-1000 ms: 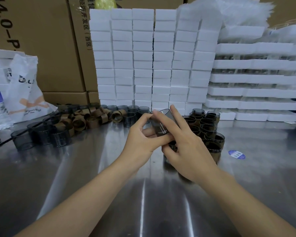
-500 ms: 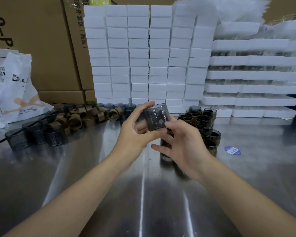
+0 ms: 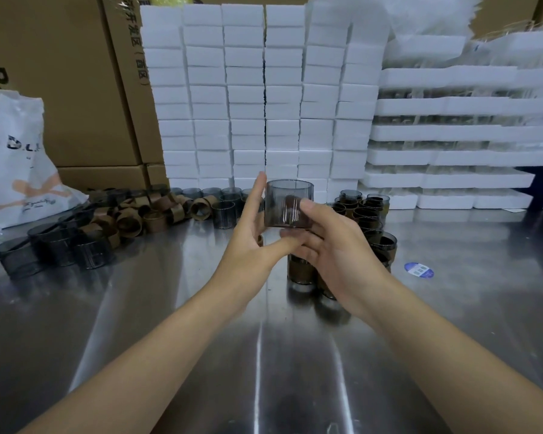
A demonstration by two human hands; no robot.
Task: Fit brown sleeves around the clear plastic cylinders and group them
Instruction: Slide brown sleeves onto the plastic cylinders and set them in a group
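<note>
My right hand [image 3: 339,255] holds a bare smoky clear cylinder [image 3: 287,211] upright above the steel table [image 3: 176,346], thumb on its front wall, fingers behind and beneath it. My left hand [image 3: 248,242] lies against the cylinder's left side with straight fingers pointing up and the thumb reaching under its base. Sleeved cylinders [image 3: 369,214] stand grouped just behind and under my right hand. Loose brown sleeves [image 3: 138,217] lie in a pile at the left. More bare cylinders [image 3: 54,249] stand at the far left and in a row at the back [image 3: 223,208].
A wall of white foam blocks [image 3: 264,89] rises behind the work area, with stacked foam trays [image 3: 452,158] to its right. Cardboard boxes [image 3: 60,73] and a white plastic bag [image 3: 16,170] stand at the left. A blue sticker [image 3: 418,270] lies on the table.
The cylinder has risen and turned upright. My left hand, which pinched it before, has straightened its fingers beside it, and my right hand has closed round it.
</note>
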